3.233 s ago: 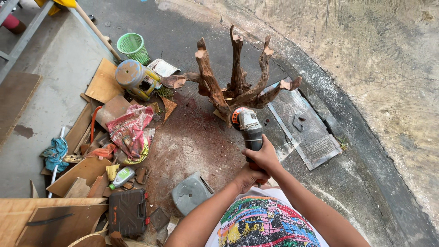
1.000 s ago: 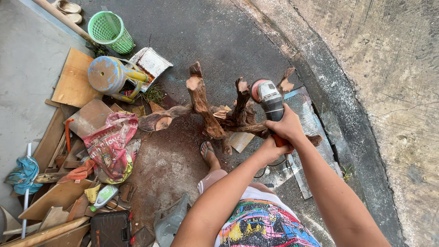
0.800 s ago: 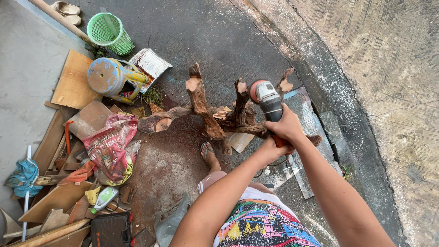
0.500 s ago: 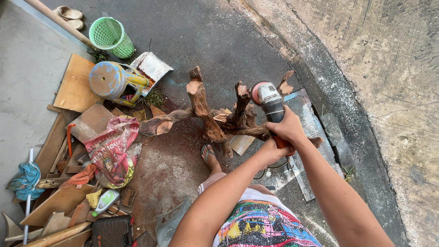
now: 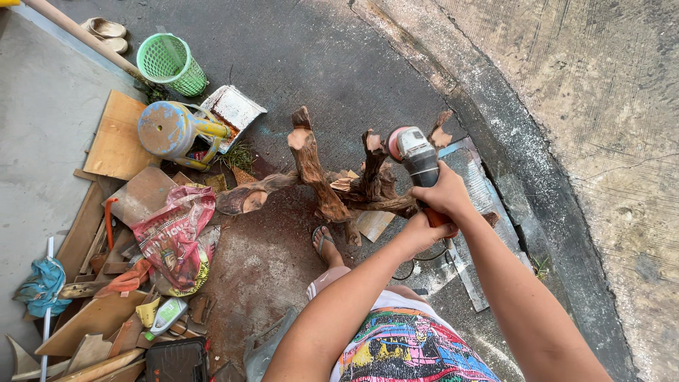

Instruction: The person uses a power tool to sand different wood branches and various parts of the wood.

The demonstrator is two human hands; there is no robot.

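A gnarled reddish-brown tree root (image 5: 332, 187) with several upright branches stands on the ground in front of me. Both hands grip a grey angle grinder (image 5: 417, 159) with a red disc guard. My right hand (image 5: 444, 194) wraps the grinder's body, and my left hand (image 5: 419, 232) holds its rear end just below. The grinder's head rests against an upright branch of the root. My foot in a sandal (image 5: 324, 244) stands beside the root's base.
A green mesh basket (image 5: 171, 65), a blue and yellow stool on its side (image 5: 173, 133), a red printed bag (image 5: 173, 237), wood boards (image 5: 117, 134) and scraps lie at the left. A metal sheet (image 5: 470, 180) lies under the root's right side. A concrete curb (image 5: 509, 134) curves at the right.
Since three seconds ago the grinder went from low at the root's front up to an upper right branch. Over the last second it has stayed there; only my view shifted slightly.
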